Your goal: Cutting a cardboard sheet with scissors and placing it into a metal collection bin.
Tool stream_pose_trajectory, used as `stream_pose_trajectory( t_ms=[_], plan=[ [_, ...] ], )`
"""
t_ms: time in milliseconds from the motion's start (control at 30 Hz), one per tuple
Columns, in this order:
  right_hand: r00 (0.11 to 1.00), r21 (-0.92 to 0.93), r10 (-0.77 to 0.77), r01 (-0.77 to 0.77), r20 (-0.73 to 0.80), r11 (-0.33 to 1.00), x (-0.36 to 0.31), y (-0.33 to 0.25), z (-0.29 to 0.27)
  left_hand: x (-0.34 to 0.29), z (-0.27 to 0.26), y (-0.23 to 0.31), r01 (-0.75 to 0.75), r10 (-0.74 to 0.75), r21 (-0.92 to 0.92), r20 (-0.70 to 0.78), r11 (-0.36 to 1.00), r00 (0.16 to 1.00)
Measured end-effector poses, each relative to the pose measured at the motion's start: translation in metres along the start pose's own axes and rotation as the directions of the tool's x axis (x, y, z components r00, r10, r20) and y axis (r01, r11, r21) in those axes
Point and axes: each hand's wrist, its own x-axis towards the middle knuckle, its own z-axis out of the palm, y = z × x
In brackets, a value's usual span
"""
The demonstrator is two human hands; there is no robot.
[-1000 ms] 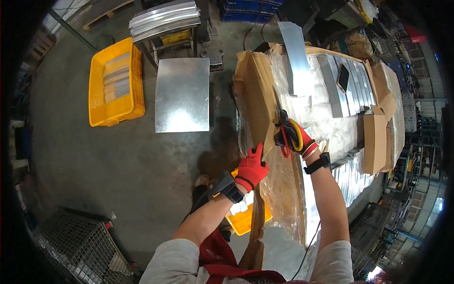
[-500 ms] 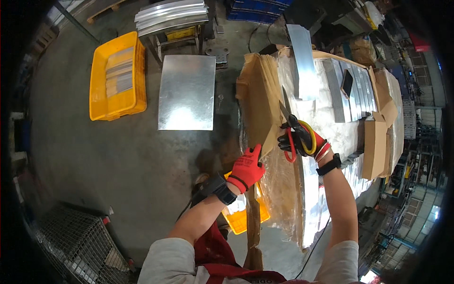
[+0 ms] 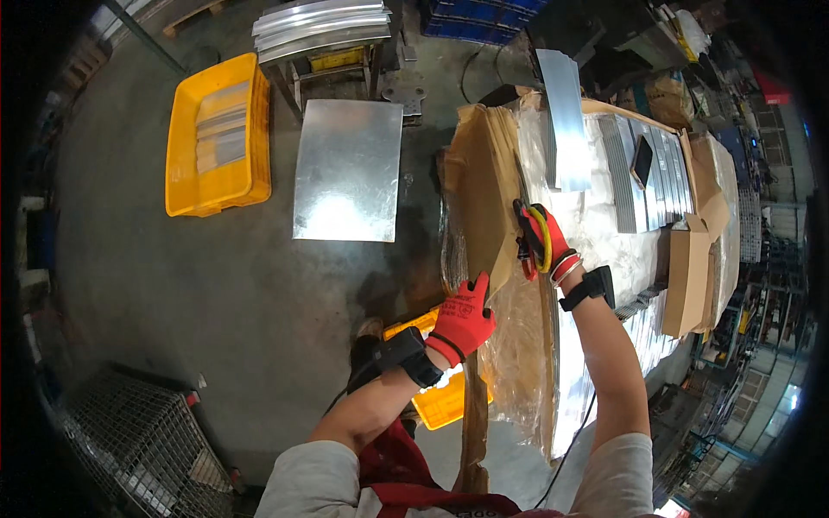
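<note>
R hand (image 3: 553, 229), in a red glove w/ black fingertips, is closed round the handles of the scissors (image 3: 545, 249) (one loop yellow, the other red); their blades are hard to make out vs. the R edge of the tall brown cardboard (image 3: 485, 194). L hand (image 3: 464, 324), gloved the same way, is at the cardboard's lower end, nearer the body, fingers curled; undersides hidden, so can't tell if it's actually gripping. Each wrist has a dark band w/ a device: L band (image 3: 420, 369), R band (image 3: 589, 289). Below the cardboard, clear plastic film (image 3: 515, 367) hangs down the side of the big stack, & a yellow crate (image 3: 445, 410) is on the floor by the feet, partly behind the L forearm. R of the scissors, on the wrapped stack: long metal strips (image 3: 566, 121), then more grey strips side by side w/ a dark phone (image 3: 642, 162) lying on top, & an open carton (image 3: 686, 281) at the far R. Left of the cardboard, well apart, is a shiny metal sheet (image 3: 350, 164); past it a yellow bin (image 3: 181, 168) w/ strips inside. Farther out: bent silver pcs (image 3: 321, 30) on a stand, blue crates (image 3: 475, 22) at top, wire cage (image 3: 142, 453) bottom L.
</note>
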Motion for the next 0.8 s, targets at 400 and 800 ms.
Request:
stream_pose_trajectory(
  t_ms=[400,800],
  plan=[
    [0.994,-0.221,-0.1,0.086,-0.052,0.971,0.025,-0.015,-0.002,-0.001,0.003,0.005,-0.032,0.032,-0.065,-0.002,0.997,0.999],
    [0.973,-0.048,-0.193,0.188,-0.13,0.981,0.055,-0.006,-0.003,-0.003,-0.002,-0.001,0.009,-0.006,-0.061,0.05,0.998,0.999]
  ],
)
